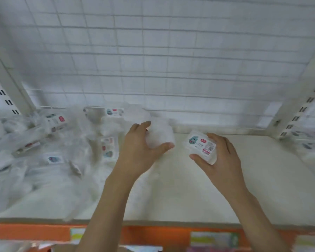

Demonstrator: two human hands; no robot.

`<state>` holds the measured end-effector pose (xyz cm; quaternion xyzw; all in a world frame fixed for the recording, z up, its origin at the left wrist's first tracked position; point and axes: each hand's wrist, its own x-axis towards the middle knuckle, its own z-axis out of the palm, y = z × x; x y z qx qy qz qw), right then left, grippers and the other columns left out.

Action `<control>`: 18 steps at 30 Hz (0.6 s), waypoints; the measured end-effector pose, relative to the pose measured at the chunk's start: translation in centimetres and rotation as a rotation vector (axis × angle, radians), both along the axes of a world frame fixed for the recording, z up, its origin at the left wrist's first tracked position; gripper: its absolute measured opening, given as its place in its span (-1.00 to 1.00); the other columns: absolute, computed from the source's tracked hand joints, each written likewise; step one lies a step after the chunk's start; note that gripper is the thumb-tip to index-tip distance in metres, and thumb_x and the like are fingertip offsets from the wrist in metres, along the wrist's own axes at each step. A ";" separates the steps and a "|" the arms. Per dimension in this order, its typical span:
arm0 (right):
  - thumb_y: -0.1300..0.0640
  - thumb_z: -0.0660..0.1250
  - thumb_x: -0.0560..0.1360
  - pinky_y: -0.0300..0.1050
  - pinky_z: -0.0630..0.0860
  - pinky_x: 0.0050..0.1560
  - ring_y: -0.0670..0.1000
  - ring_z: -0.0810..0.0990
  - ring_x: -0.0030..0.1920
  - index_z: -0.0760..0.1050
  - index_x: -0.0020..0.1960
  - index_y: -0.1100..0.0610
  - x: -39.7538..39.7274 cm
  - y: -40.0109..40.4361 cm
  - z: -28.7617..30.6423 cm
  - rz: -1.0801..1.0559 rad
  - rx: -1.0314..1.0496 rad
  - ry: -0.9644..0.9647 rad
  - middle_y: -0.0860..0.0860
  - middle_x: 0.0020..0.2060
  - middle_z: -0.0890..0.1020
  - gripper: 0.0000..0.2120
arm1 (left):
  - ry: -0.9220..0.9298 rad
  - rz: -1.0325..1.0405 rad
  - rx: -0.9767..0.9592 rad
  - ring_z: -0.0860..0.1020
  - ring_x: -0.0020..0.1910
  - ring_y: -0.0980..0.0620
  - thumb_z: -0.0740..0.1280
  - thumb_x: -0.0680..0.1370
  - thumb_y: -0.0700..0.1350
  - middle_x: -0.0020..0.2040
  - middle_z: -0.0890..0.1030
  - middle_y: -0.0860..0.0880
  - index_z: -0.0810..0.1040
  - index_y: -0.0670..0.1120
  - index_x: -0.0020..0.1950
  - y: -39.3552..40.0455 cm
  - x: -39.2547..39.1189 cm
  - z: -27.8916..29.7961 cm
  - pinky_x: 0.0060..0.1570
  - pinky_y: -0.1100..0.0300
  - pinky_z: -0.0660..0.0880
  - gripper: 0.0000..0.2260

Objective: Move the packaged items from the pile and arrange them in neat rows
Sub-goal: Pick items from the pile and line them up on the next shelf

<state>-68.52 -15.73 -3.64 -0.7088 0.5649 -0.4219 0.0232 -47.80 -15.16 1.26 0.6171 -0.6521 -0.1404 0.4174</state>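
A jumbled pile of white packaged items point(58, 142) with small teal and red labels covers the left half of the shelf point(180, 193). My left hand point(140, 148) grips a white packet point(160, 133) at the pile's right edge, thumb under it and fingers over its top. My right hand point(220, 157) holds a second packet point(202, 145), label facing up, just above the bare shelf to the right of the pile. The picture is blurred, so fine detail of the packets is lost.
A white wire grid panel point(162, 60) backs the shelf. Slotted uprights stand at the far left point(5, 91) and far right point(302, 106). An orange price strip point(35, 231) runs along the front edge. More packets lie beyond the right upright point(309, 140).
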 end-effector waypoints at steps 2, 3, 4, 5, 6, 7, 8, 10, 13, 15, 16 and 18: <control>0.01 0.51 0.30 -0.19 0.33 0.05 0.09 0.48 0.08 0.39 0.26 0.17 -4.5 0.8 -0.4 0.001 0.042 -0.012 0.07 0.10 0.51 -0.39 | -0.060 -0.095 0.026 0.39 -0.01 0.13 0.50 0.35 -0.03 0.06 0.36 0.03 0.44 -0.10 0.30 1.0 -4.1 -0.9 -0.08 0.55 0.17 -0.44; 0.03 0.51 0.31 -0.16 0.36 0.05 0.10 0.49 0.08 0.38 0.26 0.17 -6.5 1.3 -0.5 -0.004 0.055 -0.015 0.08 0.11 0.50 -0.39 | -0.082 -0.138 0.034 0.40 -0.03 0.12 0.49 0.36 -0.10 0.04 0.36 0.03 0.48 -0.10 0.25 1.5 -6.1 -1.3 -0.08 0.55 0.19 -0.52; 0.05 0.50 0.31 -0.16 0.37 0.04 0.10 0.49 0.08 0.37 0.27 0.17 -8.3 1.6 -0.6 -0.009 0.063 -0.014 0.08 0.12 0.49 -0.39 | -0.102 -0.166 0.027 0.41 -0.08 0.12 0.47 0.36 -0.17 0.00 0.37 0.05 0.52 -0.09 0.18 1.9 -7.8 -1.7 -0.10 0.55 0.23 -0.60; 0.07 0.50 0.32 -0.18 0.37 0.02 0.08 0.50 0.08 0.36 0.28 0.17 -9.9 2.0 -0.6 -0.013 0.070 -0.014 0.08 0.12 0.47 -0.39 | -0.118 -0.178 0.003 0.41 -0.14 0.12 0.45 0.36 -0.24 -0.05 0.37 0.07 0.55 -0.09 0.10 2.2 -9.3 -2.1 -0.13 0.54 0.27 -0.67; 0.09 0.50 0.33 -0.21 0.36 0.00 0.05 0.49 0.06 0.35 0.30 0.17 -11.2 2.3 -0.5 -0.012 0.078 -0.018 0.07 0.13 0.44 -0.39 | -0.123 -0.179 -0.024 0.42 -0.17 0.11 0.42 0.34 -0.30 -0.10 0.36 0.09 0.55 -0.09 0.03 2.4 -10.6 -2.4 -0.16 0.50 0.30 -0.70; 0.11 0.49 0.33 -0.23 0.35 -0.03 0.01 0.48 0.03 0.34 0.31 0.17 -12.4 2.5 -0.5 -0.007 0.087 -0.020 0.07 0.14 0.42 -0.39 | -0.120 -0.181 -0.045 0.43 -0.16 0.07 0.39 0.33 -0.33 -0.12 0.37 0.09 0.53 -0.10 -0.01 2.6 -11.7 -2.5 -0.17 0.44 0.31 -0.72; 0.12 0.49 0.34 -0.27 0.35 -0.05 -0.04 0.45 0.00 0.33 0.33 0.18 -13.4 2.7 -0.5 -0.002 0.092 -0.016 0.06 0.15 0.40 -0.38 | -0.110 -0.186 -0.063 0.45 -0.13 0.03 0.38 0.33 -0.35 -0.10 0.40 0.07 0.51 -0.12 -0.02 2.7 -12.6 -2.6 -0.16 0.38 0.33 -0.73; 0.14 0.49 0.34 -0.38 0.32 -0.07 -0.16 0.36 -0.03 0.31 0.35 0.19 -14.8 2.9 -0.8 0.009 0.083 -0.004 0.07 0.15 0.36 -0.35 | -0.098 -0.195 -0.088 0.45 -0.11 0.00 0.36 0.40 -0.31 -0.02 0.43 0.02 0.46 -0.11 0.03 2.9 -13.9 -2.7 -0.19 0.27 0.35 -0.74; 0.18 0.50 0.33 -0.49 0.25 -0.01 -0.27 0.28 -0.07 0.33 0.34 0.24 -16.1 2.7 -1.4 0.036 0.076 -0.024 0.11 0.14 0.34 -0.36 | -0.088 -0.222 -0.071 0.42 -0.12 0.06 0.32 0.51 -0.15 0.10 0.39 0.06 0.37 -0.04 0.14 2.9 -15.5 -2.9 -0.22 0.29 0.29 -0.76; 0.20 0.51 0.31 -0.58 0.24 0.00 -0.28 0.28 -0.08 0.36 0.31 0.25 -16.7 2.5 -1.7 0.045 0.064 -0.029 0.13 0.13 0.35 -0.37 | -0.096 -0.238 -0.040 0.42 -0.15 0.08 0.30 0.53 -0.06 0.10 0.41 0.05 0.35 0.00 0.18 2.6 -16.2 -3.2 -0.19 0.26 0.29 -0.75; 0.20 0.51 0.30 -0.63 0.22 -0.02 -0.27 0.28 -0.08 0.36 0.31 0.25 -17.1 2.5 -1.8 0.045 0.060 -0.038 0.13 0.12 0.35 -0.37 | -0.098 -0.248 -0.024 0.42 -0.14 0.07 0.29 0.53 -0.04 0.08 0.43 0.04 0.34 0.02 0.18 2.4 -16.6 -3.4 -0.17 0.24 0.30 -0.74; 0.21 0.52 0.30 -0.70 0.19 -0.04 -0.27 0.27 -0.07 0.37 0.30 0.25 -18.0 2.5 -1.9 0.038 0.055 -0.045 0.13 0.12 0.35 -0.37 | -0.101 -0.270 0.003 0.46 -0.07 0.00 0.31 0.52 0.01 0.03 0.46 0.04 0.32 0.04 0.18 1.9 -17.6 -3.8 -0.12 0.20 0.33 -0.72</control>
